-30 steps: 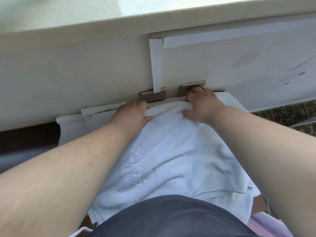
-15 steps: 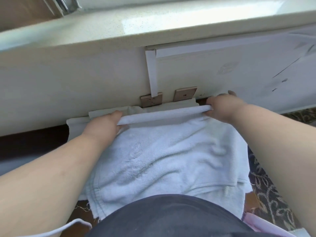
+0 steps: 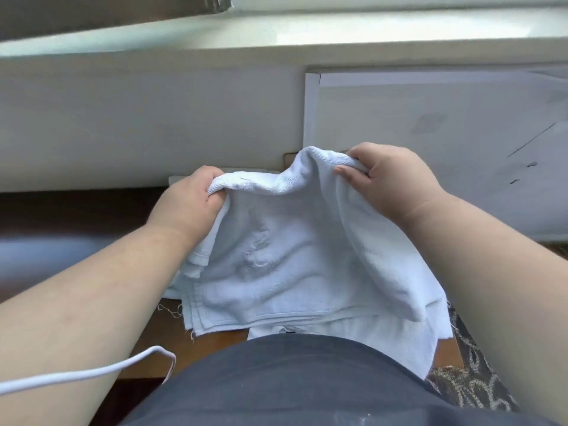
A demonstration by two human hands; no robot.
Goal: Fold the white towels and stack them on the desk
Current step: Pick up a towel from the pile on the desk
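A white towel (image 3: 295,256) with a raised woven emblem in its middle hangs doubled over between my hands above the brown desk (image 3: 215,342). My left hand (image 3: 190,201) grips the towel's far left corner, bunched in the fist. My right hand (image 3: 387,176) pinches the far right corner, held a little higher. The towel's near edges rest in several layers at the desk's front. More white cloth (image 3: 408,342) lies under it and droops over the desk's near right corner.
A cream wall (image 3: 138,118) under a pale window sill (image 3: 276,35) rises right behind the desk. A white panel (image 3: 430,133) is fixed to the wall at right. A white cord (image 3: 92,373) crosses my left forearm. Patterned carpet (image 3: 473,385) shows at lower right.
Both hands have lifted the towel's far edge off the desk and drawn it toward me, closer together. The flat towel now hangs bunched and raised. The wall sockets are hidden behind it.
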